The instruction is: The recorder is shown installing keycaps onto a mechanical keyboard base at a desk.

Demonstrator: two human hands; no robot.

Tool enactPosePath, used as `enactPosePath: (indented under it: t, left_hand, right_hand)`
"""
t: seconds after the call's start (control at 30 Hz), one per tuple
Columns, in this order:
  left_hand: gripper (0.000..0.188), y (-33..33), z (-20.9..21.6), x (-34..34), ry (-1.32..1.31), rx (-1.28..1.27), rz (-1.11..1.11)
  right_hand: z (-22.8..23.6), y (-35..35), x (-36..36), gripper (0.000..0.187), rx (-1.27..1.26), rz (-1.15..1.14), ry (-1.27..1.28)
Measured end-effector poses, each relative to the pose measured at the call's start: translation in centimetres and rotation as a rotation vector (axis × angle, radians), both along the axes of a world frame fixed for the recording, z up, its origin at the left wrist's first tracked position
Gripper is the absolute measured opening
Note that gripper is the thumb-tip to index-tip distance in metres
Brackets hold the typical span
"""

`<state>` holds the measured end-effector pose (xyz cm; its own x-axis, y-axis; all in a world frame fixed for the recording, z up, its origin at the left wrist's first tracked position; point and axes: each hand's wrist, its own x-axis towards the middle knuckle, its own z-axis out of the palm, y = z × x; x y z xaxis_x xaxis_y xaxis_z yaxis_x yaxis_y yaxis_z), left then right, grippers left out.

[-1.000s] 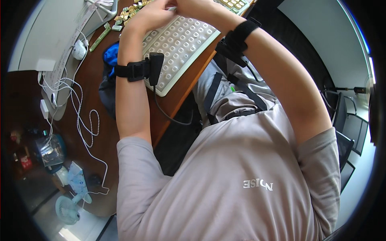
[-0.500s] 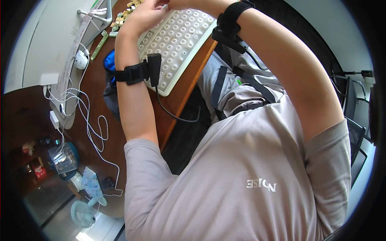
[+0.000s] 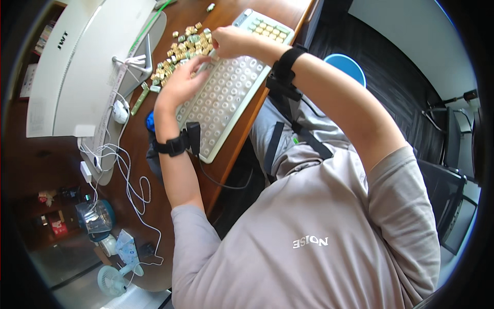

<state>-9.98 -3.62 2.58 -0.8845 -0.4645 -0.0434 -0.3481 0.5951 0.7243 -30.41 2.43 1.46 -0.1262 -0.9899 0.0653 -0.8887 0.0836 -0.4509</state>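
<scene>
A pale keyboard (image 3: 218, 110) lies at a slant on the brown desk, its main section showing bare key sockets. Yellowish and green keycaps (image 3: 271, 30) sit in place at its far right end. My right hand (image 3: 230, 43) is over the keyboard's far edge with fingers curled into a pinch; what is between the fingertips is hidden. Beside it, my left hand (image 3: 181, 85) hovers at the far left part of the keyboard, thumb and fingers apart, fingertips close to the right hand. Just beyond both hands is a pile of loose keycaps (image 3: 177, 56).
A monitor (image 3: 85, 67) on a stand rises at the left. White cables (image 3: 126, 175) trail over the desk near a green bar-shaped piece (image 3: 139, 101) and a white adapter (image 3: 120, 112). A small fan (image 3: 111, 280) stands lower left. A blue bin (image 3: 347, 69) is on the floor.
The view has shifted, so the keyboard's far end and more of the keycap pile now show. My left hand's fingers have parted from the right hand's.
</scene>
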Motion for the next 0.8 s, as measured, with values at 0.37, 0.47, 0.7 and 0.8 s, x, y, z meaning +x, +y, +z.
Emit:
enactPosePath:
  t: [0.37,0.47,0.7,0.8]
  left_hand:
    - [0.048,3.7,5.1,-1.2,-0.324,-0.111,0.096]
    - [0.048,3.0,5.7,-2.9,-0.349,-0.181,0.046]
    - [0.019,2.3,3.9,-6.7,-0.315,-0.557,0.048]
    - [0.017,2.0,3.3,-7.1,-0.257,-0.581,0.056]
  right_hand:
    - [1.2,-2.4,-4.2,0.026,0.314,0.274,-0.320]
    - [0.9,-2.7,-5.0,0.021,0.373,0.308,-0.464]
    - [1.0,-2.7,-5.8,0.016,0.390,0.355,-0.598]
    - [1.1,-2.6,-5.8,0.012,0.401,0.359,-0.632]
